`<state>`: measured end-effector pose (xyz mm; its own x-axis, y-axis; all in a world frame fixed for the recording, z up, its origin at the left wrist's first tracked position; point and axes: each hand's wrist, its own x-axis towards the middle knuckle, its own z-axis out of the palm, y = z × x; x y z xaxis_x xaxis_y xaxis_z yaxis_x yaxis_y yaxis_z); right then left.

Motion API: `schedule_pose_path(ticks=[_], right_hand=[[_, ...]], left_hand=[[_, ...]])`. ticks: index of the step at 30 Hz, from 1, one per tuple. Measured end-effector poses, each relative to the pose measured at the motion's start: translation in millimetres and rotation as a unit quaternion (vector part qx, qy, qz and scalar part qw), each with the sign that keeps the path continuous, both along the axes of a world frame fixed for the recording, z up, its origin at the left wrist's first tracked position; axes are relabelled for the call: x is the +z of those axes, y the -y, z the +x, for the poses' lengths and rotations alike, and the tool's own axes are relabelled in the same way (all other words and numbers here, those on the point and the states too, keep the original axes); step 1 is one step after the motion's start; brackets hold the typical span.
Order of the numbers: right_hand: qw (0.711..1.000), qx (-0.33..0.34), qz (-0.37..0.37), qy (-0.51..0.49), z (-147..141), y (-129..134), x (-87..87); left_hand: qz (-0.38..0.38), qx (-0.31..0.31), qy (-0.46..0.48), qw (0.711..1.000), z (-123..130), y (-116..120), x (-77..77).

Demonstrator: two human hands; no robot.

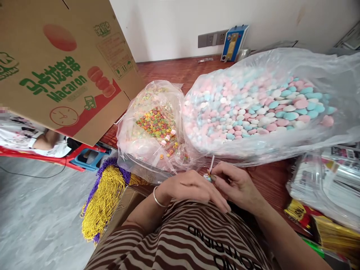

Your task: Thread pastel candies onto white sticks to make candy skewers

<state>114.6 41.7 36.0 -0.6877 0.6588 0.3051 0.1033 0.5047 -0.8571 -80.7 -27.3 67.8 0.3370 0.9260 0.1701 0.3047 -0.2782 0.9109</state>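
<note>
My right hand [239,185] pinches a small item with a white stick [212,164] between thumb and forefinger. The item's lower end [207,177] has white, blue and orange bits. My left hand [194,187], with a bangle at the wrist, lies right beside it; its fingers stretch out toward my right hand, and its thumb is hidden. Just beyond my hands, a large clear bag [253,108] holds pink, blue and white candies. To its left stands a clear bag [157,123] with small orange, green and yellow rings and a few pink and white pieces.
A Macaron carton [70,71] stands at the left. Gold and purple bead strands [104,202] hang at the table's left edge. Plastic packages [326,183] lie at the right. A blue device [234,43] stands by the wall. Another person's arm [46,140] shows at far left.
</note>
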Motion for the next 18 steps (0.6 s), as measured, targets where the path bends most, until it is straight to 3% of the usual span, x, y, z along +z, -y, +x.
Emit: schedule_pose_path(ticks=[1, 2, 3, 5, 7, 8, 9, 11, 14, 16, 18], right_hand=[[1.000, -0.008, 0.002, -0.006, 2, -1, 2.7], [1.000, -0.008, 0.006, -0.013, 2, 0, 6.2], [1.000, -0.001, 0.006, -0.018, 2, 2, 9.8], [0.999, 0.026, -0.017, -0.018, 0, 6, 13.9], [0.995, 0.046, -0.088, -0.005, -6, 8, 11.6], [0.989, 0.051, -0.141, -0.001, -9, 8, 8.2], [0.978, 0.054, -0.201, -0.001, -12, 7, 4.1], [0.945, 0.053, -0.322, -0.021, -17, 4, -3.8], [0.903, 0.038, -0.423, -0.060, -22, 2, -8.3], [0.913, 0.028, -0.402, -0.065, -26, 4, -6.7], [0.945, 0.014, -0.322, -0.053, -33, 8, -4.6]], left_hand=[[0.003, -0.093, -0.035, 0.995, 1, -1, -3.4], [0.009, -0.143, -0.066, 0.987, 3, -4, -8.4], [0.023, -0.121, -0.099, 0.987, 5, -6, -14.4], [0.062, 0.033, -0.136, 0.988, 10, -11, -27.6], [0.121, 0.177, -0.123, 0.969, 12, -14, -38.0], [0.156, 0.218, -0.106, 0.958, 11, -14, -41.1], [0.190, 0.234, -0.090, 0.949, 10, -13, -42.7], [0.229, 0.208, -0.076, 0.948, 7, -9, -41.6], [0.171, 0.122, -0.060, 0.976, 1, -1, -36.2], [0.074, 0.102, -0.005, 0.992, -3, 5, -35.1], [-0.033, 0.103, 0.078, 0.991, -5, 12, -38.0]])
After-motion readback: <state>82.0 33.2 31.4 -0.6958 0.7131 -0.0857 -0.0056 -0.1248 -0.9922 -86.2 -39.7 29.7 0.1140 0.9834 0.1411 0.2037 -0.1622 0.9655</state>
